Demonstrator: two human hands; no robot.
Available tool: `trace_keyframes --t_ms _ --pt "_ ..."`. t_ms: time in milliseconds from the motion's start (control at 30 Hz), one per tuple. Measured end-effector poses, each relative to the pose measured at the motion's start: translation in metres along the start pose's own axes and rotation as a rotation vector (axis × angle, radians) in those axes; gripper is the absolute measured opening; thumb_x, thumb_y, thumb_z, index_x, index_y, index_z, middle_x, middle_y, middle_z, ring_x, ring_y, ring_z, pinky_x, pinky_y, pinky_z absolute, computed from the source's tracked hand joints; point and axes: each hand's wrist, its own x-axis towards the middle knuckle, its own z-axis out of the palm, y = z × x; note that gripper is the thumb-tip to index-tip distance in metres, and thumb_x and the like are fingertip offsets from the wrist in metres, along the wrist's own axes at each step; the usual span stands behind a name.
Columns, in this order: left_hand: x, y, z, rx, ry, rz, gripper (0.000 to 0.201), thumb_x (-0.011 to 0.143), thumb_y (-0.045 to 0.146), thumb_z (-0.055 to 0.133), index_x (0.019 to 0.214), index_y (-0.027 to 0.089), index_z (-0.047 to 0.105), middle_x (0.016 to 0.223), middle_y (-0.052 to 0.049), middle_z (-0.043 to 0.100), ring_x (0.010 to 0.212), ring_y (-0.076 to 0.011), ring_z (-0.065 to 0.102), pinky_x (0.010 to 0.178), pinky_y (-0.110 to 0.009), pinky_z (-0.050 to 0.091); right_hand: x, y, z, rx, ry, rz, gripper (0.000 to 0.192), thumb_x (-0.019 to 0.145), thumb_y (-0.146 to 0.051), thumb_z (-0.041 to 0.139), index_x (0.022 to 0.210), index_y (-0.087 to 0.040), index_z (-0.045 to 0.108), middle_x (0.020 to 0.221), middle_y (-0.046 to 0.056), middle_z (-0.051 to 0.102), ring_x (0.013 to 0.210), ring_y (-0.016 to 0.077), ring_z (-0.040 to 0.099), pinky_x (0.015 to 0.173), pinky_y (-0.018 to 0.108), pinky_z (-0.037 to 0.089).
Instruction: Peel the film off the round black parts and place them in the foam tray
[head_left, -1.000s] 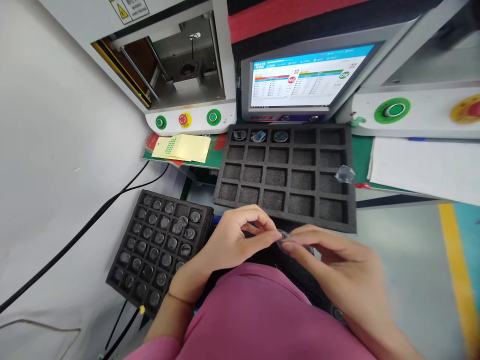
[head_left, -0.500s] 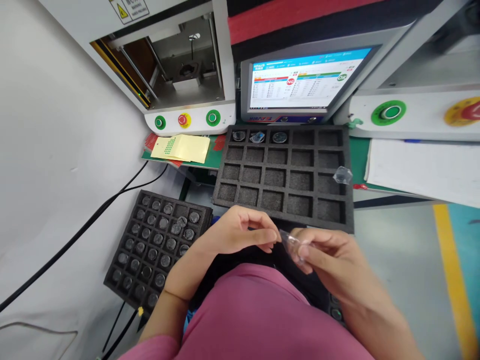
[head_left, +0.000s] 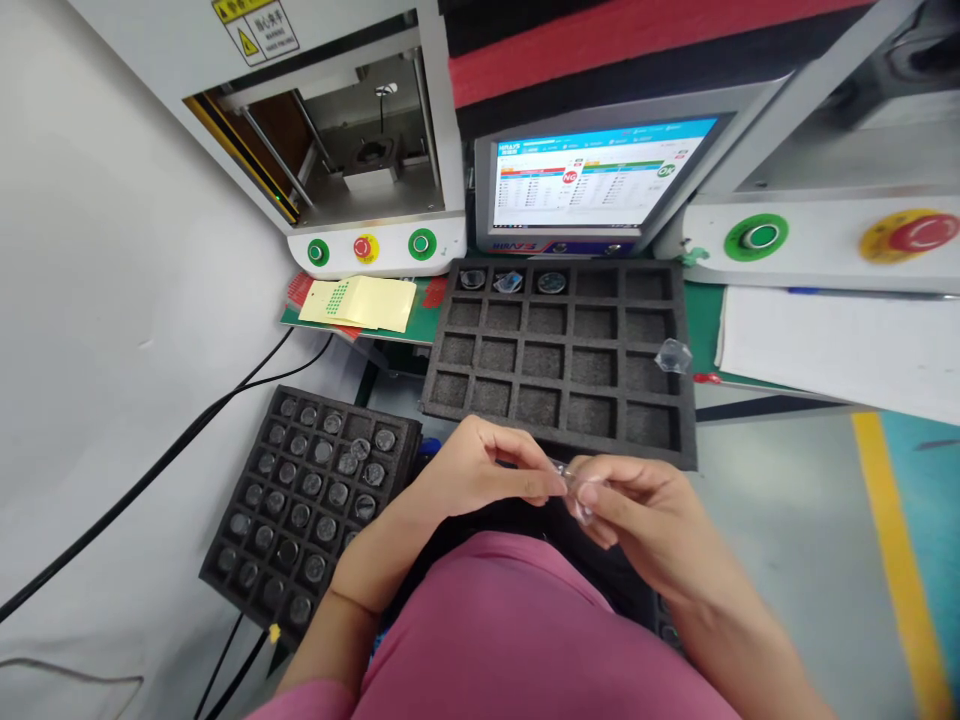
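Note:
Between my hands is a small piece of clear, crinkled plastic film point(head_left: 582, 513). My left hand point(head_left: 499, 465) pinches its left end between thumb and fingertips. My right hand point(head_left: 637, 505) grips the other side, thumb pressed against curled fingers. Whether anything lies inside the film is hidden by the fingers. Just beyond the hands lies a black foam tray point(head_left: 688, 420) with square pockets. Three of its back-row pockets hold small round glassy pieces, one of them a round disc point(head_left: 551, 284). Another clear plastic piece point(head_left: 673, 357) rests on the tray's right edge.
Left of me, a second foam tray point(head_left: 411, 440) holds many round pieces. Behind stand a machine with an open bay point(head_left: 371, 165), a screen point(head_left: 600, 180) and push buttons point(head_left: 763, 236). Yellow paper cards point(head_left: 375, 302) and white sheets point(head_left: 832, 340) flank the near tray.
My hands have come closer together, and my left fingertips now pinch further onto the plastic film, leaving less of it showing. The view has shifted slightly.

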Motion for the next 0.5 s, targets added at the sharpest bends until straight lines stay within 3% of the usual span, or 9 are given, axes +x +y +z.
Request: trace_keyframes --t_ms 200,333,433,500 --pt "-0.001 0.007 -0.007 0.167 -0.068 -0.069 0.021 0.063 0.031 0.083 0.064 0.013 0.071 0.063 0.0 0.064 0.059 -0.0097 0.056 0.057 -0.021 0.041 0.003 -0.003 -0.002 -0.019 -0.065 0.092 0.042 0.067 -0.05 0.082 0.052 -0.015 0.064 0.05 0.001 0.054 0.035 0.0045 0.036 0.035 0.019 0.028" --pt "0.0 0.014 -0.01 0.345 -0.142 -0.102 0.016 0.068 0.027 0.078 0.067 0.013 0.071 0.065 0.001 0.063 0.057 -0.0077 0.051 0.055 -0.02 0.038 0.0 0.0 -0.002 -0.134 -0.062 0.059 0.047 0.068 -0.056 0.079 0.051 -0.016 0.061 0.048 0.001 0.054 0.038 0.008 0.043 0.038 0.021 0.037" --pt "0.004 0.014 -0.013 0.454 -0.12 -0.088 0.015 0.07 0.026 0.073 0.066 0.013 0.068 0.066 0.001 0.063 0.059 -0.0086 0.052 0.057 -0.02 0.04 -0.005 0.005 -0.012 -0.303 0.027 -0.063 0.049 0.071 -0.061 0.075 0.052 -0.018 0.062 0.049 0.002 0.057 0.045 0.0135 0.054 0.046 0.027 0.048" --pt "0.007 0.011 -0.018 0.49 -0.035 -0.052 0.014 0.072 0.026 0.068 0.066 0.014 0.067 0.067 0.0 0.063 0.063 -0.0102 0.055 0.06 -0.021 0.043 -0.007 0.008 -0.031 -0.455 0.18 -0.193 0.047 0.075 -0.061 0.07 0.057 -0.019 0.063 0.057 0.004 0.063 0.055 0.0174 0.062 0.054 0.03 0.053"
